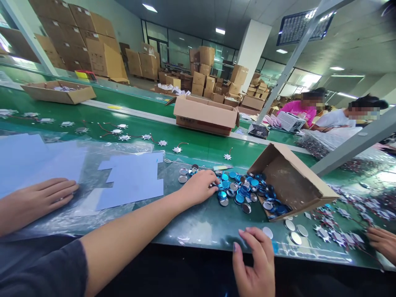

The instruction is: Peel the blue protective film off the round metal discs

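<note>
My left hand (pixel 200 186) reaches across to the left edge of a pile of round metal discs (pixel 239 187), some silver and some with blue faces. Its thumb and fingers are bent round a disc at the pile's edge, which they partly hide. Low in front of the table edge is my right hand (pixel 256 264), palm turned inward. Its thumb and fingers are curved but apart, with nothing visible between them. The discs spill from a tipped cardboard box (pixel 297 181). Several loose silver discs (pixel 295 238) lie by the table edge, right of my right hand.
Another person's hand (pixel 40 202) rests at far left near blue sheets (pixel 133 181). A co-worker's hand (pixel 382 243) is at far right beside wired star-shaped parts (pixel 337 237). Similar parts (pixel 124 137) lie along the green belt. Beyond stands an open carton (pixel 204 113).
</note>
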A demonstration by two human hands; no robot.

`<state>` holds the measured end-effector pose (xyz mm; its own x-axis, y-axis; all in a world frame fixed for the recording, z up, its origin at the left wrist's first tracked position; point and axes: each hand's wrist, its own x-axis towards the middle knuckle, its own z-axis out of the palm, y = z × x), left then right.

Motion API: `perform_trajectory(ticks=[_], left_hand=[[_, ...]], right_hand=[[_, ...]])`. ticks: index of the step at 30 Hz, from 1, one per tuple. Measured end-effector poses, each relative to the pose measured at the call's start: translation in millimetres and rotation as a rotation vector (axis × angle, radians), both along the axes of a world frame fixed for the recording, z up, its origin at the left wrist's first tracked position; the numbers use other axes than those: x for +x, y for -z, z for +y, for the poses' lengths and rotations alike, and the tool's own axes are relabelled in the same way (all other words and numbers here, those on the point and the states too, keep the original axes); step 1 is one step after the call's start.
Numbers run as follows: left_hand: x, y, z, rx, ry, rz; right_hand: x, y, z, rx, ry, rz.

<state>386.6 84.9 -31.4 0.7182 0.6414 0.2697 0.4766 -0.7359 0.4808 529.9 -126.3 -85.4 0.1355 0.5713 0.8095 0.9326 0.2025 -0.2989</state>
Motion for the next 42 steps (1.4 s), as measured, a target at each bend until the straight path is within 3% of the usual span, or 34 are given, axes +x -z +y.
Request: perform_trajectory(ticks=[6, 12, 17, 23, 28, 34, 39, 42], left_hand=[[-25.0, -0.8, 10.1, -0.14, -0.02, -0.119], [-36.8, 18.5, 23.8, -0.328, -0.08, -0.286], [-44.6, 20.3, 43.6, -0.334, -0.149, -0.436], [-55.5, 10.0, 53.3, -0.278, -0.22, -0.558], [-55.5, 11.1, 52.7, -0.296, -0.234, -0.617], [-54.5, 4.0, 46.9, -0.313, -0.123, -0.622], [-49.2, 7.4, 49.4, -0.704, -0.095, -0.852], [-46.5, 9.9, 51.7, -0.805, -0.128, -0.936]], right_hand=[[-12.0, -21.1, 37.9, -0.158, -0.07, -0.061], [-20.9, -39.2, 103.2, -0.451, -0.089, 0.037], [-28.4, -57.1, 169.2, -0.514, -0.132, 0.061], [-38.0, -61.3, 224.3, -0.5, -0.376, 0.115], [-37.6, -46.2, 227.8, -0.435, -0.464, 0.218], [-28.8, -36.0, 221.3, -0.503, -0.464, 0.4], [-17.7, -34.5, 223.7, -0.583, -0.483, 0.471], [-10.7, -36.2, 224.7, -0.591, -0.402, 0.402]])
